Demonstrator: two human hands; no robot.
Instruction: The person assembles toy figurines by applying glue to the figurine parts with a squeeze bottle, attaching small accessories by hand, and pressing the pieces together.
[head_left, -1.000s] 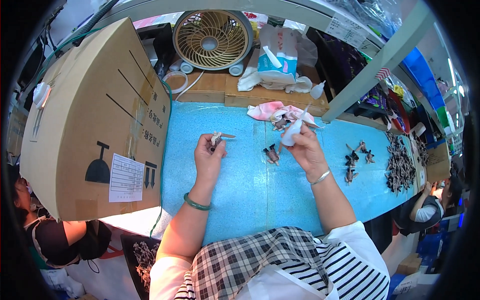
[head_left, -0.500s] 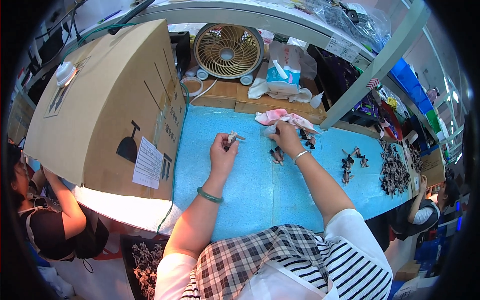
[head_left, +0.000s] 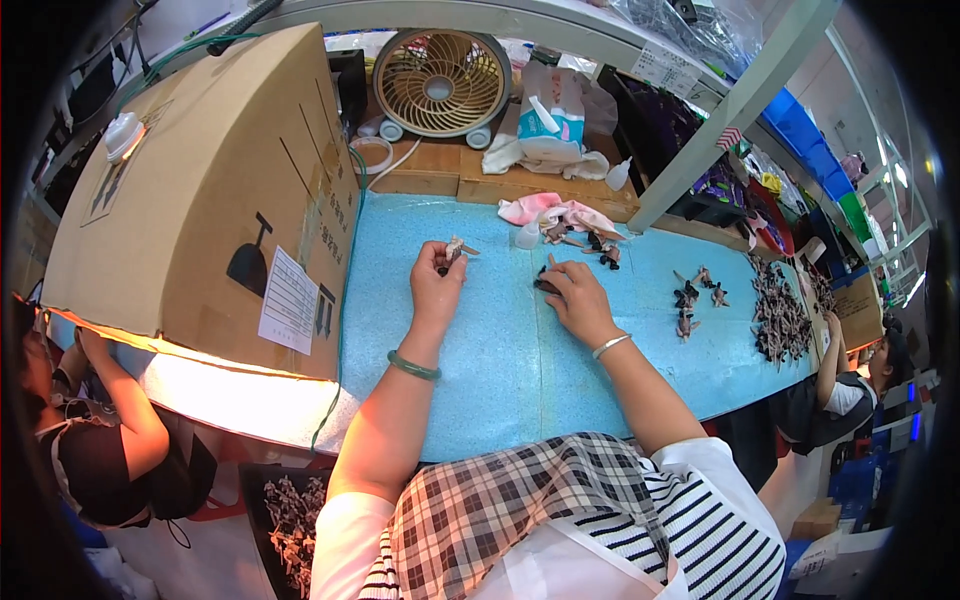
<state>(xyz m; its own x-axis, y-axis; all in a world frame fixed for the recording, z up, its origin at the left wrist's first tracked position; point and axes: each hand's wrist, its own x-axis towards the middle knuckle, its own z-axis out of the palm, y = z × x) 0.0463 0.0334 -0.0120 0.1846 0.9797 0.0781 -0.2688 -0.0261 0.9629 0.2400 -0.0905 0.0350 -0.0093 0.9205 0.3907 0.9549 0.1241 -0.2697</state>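
Note:
Between the thumb and fingers of my left hand (head_left: 438, 283) is a small pale-and-brown figurine (head_left: 456, 249), its thin brown part sticking out to the right. To the right, my right hand (head_left: 580, 300) is low over the blue tabletop, its fingertips closed on a small dark figurine (head_left: 546, 285) mostly hidden by them. Just beyond that hand stands a small translucent cup (head_left: 527, 236). Beside it, several brown-and-black figurines (head_left: 602, 250) lie in front of a pink-and-white cloth (head_left: 560, 210).
A large cardboard box (head_left: 210, 200) stands at the left, lit underneath. Behind the table are a fan (head_left: 440, 85) and a tissue pack (head_left: 550, 125). Many figurines (head_left: 782, 315) are heaped at the right; a dark bin (head_left: 262, 500) holds more below. People work on both sides.
My right hand has left the translucent cup by the cloth and come nearer, onto the dark figurine on the table. My left hand still holds its figurine. The whole view has shifted slightly.

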